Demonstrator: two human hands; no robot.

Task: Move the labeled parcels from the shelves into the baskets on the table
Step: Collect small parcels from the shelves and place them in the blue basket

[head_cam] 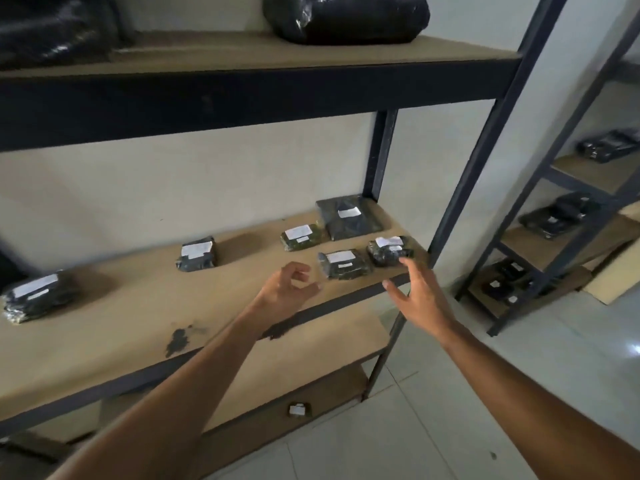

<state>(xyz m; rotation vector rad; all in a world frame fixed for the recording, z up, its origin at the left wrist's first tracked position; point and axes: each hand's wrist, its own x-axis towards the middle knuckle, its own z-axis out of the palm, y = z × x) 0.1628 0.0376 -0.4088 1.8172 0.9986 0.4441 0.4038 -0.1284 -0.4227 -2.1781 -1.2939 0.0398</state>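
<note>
Reaching in over the middle shelf [138, 306], both hands are empty: the left hand [289, 289] hovers with fingers loosely curled just short of a small labeled parcel [343, 265], the right hand [420, 296] spread wide, fingertips at the edge of the wrapped parcel [389, 251] by the front corner. Behind those sit a greenish parcel [299, 237] and a flat dark parcel [349, 218]. Farther left lie two more, well apart.

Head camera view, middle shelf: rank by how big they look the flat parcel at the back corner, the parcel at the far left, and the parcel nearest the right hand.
1. Far-left parcel, though it lies nearer the camera
2. Flat back-corner parcel, close to it in size
3. Parcel by the right hand, smallest
</note>
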